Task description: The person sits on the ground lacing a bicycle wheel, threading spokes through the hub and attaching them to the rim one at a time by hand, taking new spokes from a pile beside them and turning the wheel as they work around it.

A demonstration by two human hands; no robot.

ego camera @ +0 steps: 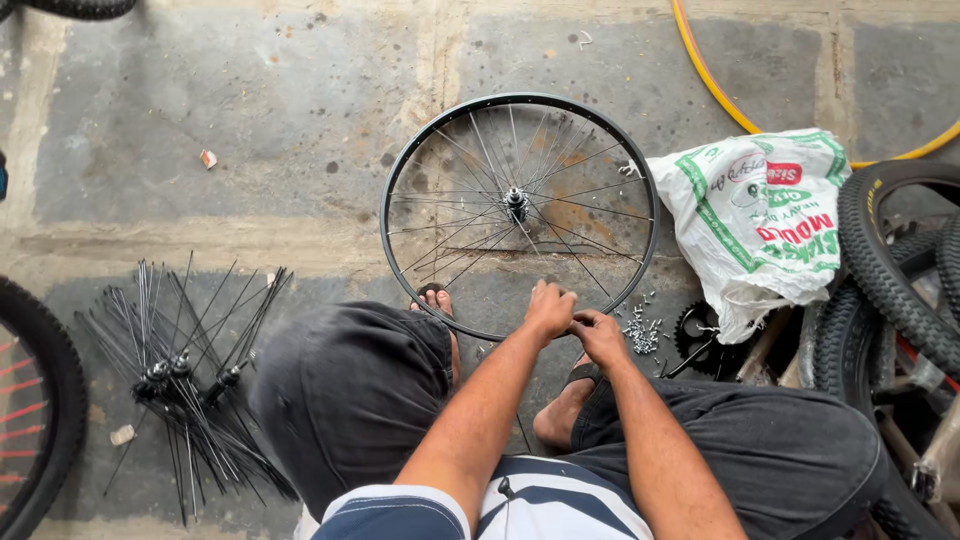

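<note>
Hands | left hand (549,310) and right hand (598,335) each grip clenched on wheel rim (400,170) | spoke nipples (640,332) beside

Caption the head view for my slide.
Both hands, left and right, work at the near rim of a spoked wheel.

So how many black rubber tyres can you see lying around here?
4, maybe more: one tyre at the top left corner, one at the left edge, and two overlapping at the right. Others may lie hidden in that pile.
</note>
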